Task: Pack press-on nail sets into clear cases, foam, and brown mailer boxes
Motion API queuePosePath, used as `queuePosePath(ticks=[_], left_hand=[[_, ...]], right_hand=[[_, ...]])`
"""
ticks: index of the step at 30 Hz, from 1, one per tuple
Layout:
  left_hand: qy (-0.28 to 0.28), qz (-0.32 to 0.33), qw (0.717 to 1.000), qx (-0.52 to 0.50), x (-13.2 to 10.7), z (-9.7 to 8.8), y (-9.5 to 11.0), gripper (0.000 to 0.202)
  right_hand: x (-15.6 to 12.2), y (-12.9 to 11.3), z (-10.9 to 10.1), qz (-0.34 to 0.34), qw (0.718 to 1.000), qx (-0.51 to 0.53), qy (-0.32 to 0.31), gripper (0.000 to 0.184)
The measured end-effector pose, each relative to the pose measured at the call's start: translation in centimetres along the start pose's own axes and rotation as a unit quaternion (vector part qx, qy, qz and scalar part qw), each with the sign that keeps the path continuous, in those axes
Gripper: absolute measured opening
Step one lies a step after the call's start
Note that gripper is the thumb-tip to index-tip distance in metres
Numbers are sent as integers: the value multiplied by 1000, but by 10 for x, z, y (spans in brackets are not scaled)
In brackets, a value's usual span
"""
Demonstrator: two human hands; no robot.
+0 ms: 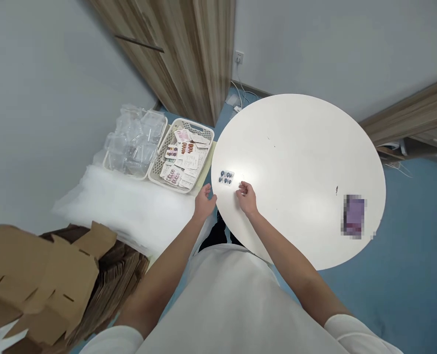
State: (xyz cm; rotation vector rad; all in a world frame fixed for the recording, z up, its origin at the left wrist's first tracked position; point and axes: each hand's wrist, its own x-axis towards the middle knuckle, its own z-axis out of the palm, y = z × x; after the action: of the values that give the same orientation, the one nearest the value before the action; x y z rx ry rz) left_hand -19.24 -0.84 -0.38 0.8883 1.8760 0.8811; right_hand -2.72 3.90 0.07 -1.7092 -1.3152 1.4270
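A small card [226, 177] with two rows of dark blue, shiny oval pieces lies near the left edge of the round white table [296, 147]. Just right of it, over the tabletop, is my right hand [246, 198], its fingers bent and parted, with nothing visible in them. Beyond the table's left rim hangs my left hand [204, 202], thumb and fingers apart and holding nothing. Neither hand touches the card. Left of the table stands a white plastic basket [155, 172] full of similar cards [187, 155] bearing pink, orange and multicoloured pieces.
Another white basket [130, 173] holds clear plastic boxes [135, 140]. White foam-like sheeting [130, 206] lies before the baskets, with flattened brown cardboard boxes [56, 275] stacked at lower left. A blurred purple object [354, 216] sits at the table's right. Cables [240, 93] run behind.
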Motion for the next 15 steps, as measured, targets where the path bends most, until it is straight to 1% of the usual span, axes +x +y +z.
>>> queuePosePath(ticks=[4,6,8,10,12,15], left_hand=[[20,-21,1000,4,-44,-11,-13,44],[18,-27,999,11,-64,-19,-20,42],[12,-37,999,21,-79,-29,-26,40],[6,-44,999,28,-89,-41,-31,38],[-1,-39,999,35,-95,-54,-34,38],[1,-20,999,33,-102,-75,-34,38]], right_hand=[[-12,9,-16,-14,1000,-6,-23,43],[-19,13,-21,-23,999,-11,-31,42],[-26,14,-23,-32,998,-20,-47,40],[-32,13,-20,-42,994,-35,-91,36],[-38,10,-14,-53,988,-46,-137,32],[-45,-2,5,-78,981,-51,-172,30]])
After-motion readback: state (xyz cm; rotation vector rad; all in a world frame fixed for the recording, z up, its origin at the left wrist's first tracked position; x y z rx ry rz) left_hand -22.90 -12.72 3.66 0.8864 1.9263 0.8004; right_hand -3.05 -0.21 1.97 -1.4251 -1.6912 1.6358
